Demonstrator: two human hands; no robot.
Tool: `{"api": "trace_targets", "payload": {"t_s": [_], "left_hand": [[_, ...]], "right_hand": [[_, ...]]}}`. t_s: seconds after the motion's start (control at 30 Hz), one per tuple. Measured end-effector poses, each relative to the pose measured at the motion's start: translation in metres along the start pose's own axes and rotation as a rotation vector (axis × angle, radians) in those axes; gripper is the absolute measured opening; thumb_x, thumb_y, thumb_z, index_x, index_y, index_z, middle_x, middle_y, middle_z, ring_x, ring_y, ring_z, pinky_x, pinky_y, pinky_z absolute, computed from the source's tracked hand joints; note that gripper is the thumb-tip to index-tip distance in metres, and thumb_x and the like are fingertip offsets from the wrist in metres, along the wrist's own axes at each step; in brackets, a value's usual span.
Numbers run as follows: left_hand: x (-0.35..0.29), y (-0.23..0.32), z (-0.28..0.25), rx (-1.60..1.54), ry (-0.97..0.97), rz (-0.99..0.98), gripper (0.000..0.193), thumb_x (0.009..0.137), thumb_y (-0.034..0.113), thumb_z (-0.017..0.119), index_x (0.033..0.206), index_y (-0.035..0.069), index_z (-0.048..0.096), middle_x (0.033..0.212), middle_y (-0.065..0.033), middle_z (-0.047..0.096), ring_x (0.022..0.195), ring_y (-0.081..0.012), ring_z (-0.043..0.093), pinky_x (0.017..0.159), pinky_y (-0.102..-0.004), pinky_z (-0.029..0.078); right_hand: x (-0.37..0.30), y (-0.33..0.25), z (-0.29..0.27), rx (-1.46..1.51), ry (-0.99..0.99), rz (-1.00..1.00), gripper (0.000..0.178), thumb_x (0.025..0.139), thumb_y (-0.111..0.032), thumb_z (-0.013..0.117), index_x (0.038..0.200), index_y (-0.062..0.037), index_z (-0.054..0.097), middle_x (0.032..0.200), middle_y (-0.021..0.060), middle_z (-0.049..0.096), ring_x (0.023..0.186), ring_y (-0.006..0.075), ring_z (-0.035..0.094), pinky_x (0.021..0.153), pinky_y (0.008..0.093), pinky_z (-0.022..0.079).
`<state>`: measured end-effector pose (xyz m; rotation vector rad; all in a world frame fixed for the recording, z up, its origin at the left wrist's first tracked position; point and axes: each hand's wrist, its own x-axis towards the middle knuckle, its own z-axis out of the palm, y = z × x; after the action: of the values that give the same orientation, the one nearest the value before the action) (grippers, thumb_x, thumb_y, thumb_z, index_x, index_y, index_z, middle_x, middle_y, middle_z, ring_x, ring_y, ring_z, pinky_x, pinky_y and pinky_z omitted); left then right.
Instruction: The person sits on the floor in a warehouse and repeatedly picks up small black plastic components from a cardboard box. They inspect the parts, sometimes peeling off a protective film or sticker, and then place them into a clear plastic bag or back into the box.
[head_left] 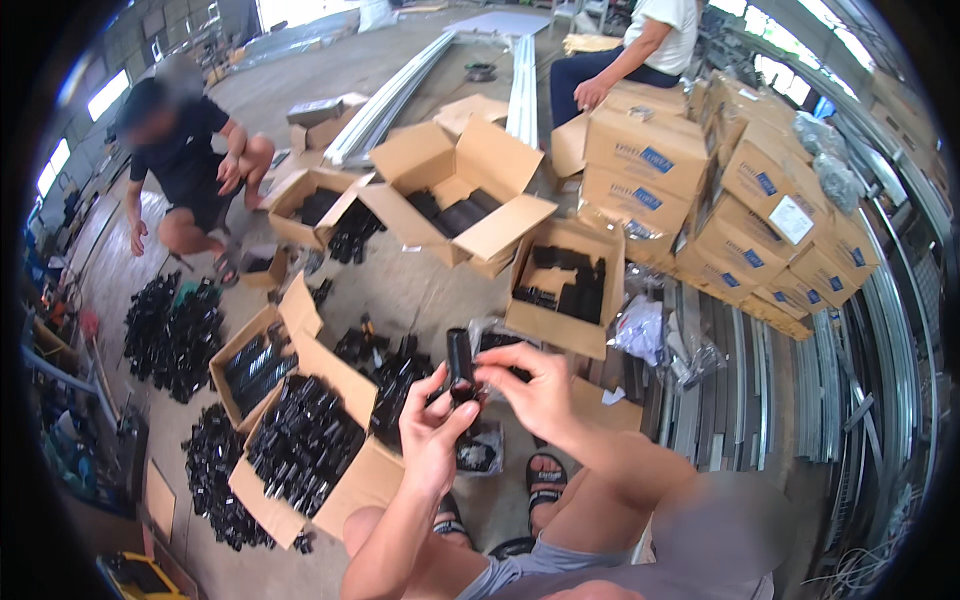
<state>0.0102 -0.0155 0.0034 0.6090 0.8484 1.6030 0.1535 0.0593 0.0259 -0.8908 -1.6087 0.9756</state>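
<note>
Where left fingers (459, 420) hold black tube (459, 352), base indistinct.

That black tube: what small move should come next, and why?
Perhaps a slight turn by the right hand, since its fingers are right beside the black tube, while the left hand supports the tube's lower part.

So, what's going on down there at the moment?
The left hand holds a black cylindrical part roughly upright, and the right hand is close against its side. To the left, an open cardboard box is heaped with black parts, with a loose black pile on the floor beside it. Another person squats further off.
</note>
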Motion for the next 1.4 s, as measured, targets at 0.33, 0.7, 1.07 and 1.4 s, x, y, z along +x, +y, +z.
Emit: {"api": "trace_targets", "payload": {"t_s": [0.33,0.7,1.07,1.4], "left_hand": [[-0.001,0.001,0.003,0.074,-0.011,0.019,0.055,0.087,-0.013,0.068,0.137,0.004,0.052,0.117,-0.0156,0.07,0.103,-0.0196,0.069,0.092,-0.0317,0.056],[-0.002,0.003,-0.005,0.082,-0.023,0.038,0.055,0.087,-0.013,0.068,0.137,0.004,0.053,0.116,-0.0153,0.07,0.103,-0.0186,0.068,0.092,-0.0316,0.055],[-0.004,0.008,0.0,-0.046,-0.022,-0.053,0.054,0.088,-0.013,0.065,0.137,0.004,0.051,0.115,-0.0169,0.069,0.106,-0.0235,0.068,0.096,-0.0387,0.056],[-0.006,0.003,-0.011,0.019,-0.036,-0.038,0.056,0.085,-0.012,0.07,0.135,0.006,0.055,0.116,-0.0125,0.069,0.105,-0.0195,0.068,0.093,-0.0334,0.056]], "right_hand": [[-0.004,0.005,-0.007,0.051,-0.04,0.039,0.017,0.091,-0.004,0.07,0.106,0.0028,0.073,0.098,0.0127,0.075,0.088,0.0155,0.072,0.076,0.0278,0.055],[-0.007,0.004,0.001,0.05,-0.056,0.012,0.017,0.091,-0.003,0.069,0.107,0.0019,0.07,0.095,0.012,0.073,0.087,0.0175,0.07,0.077,0.0301,0.055],[0.001,0.004,-0.002,-0.26,0.052,-0.453,0.019,0.08,-0.002,0.077,0.099,-0.0048,0.073,0.087,0.0085,0.071,0.079,0.0266,0.065,0.074,0.0358,0.051],[-0.004,0.005,0.004,-0.277,0.049,-0.373,0.013,0.082,-0.006,0.077,0.091,-0.0025,0.068,0.081,0.0107,0.067,0.075,0.0309,0.062,0.068,0.04,0.048]]}}
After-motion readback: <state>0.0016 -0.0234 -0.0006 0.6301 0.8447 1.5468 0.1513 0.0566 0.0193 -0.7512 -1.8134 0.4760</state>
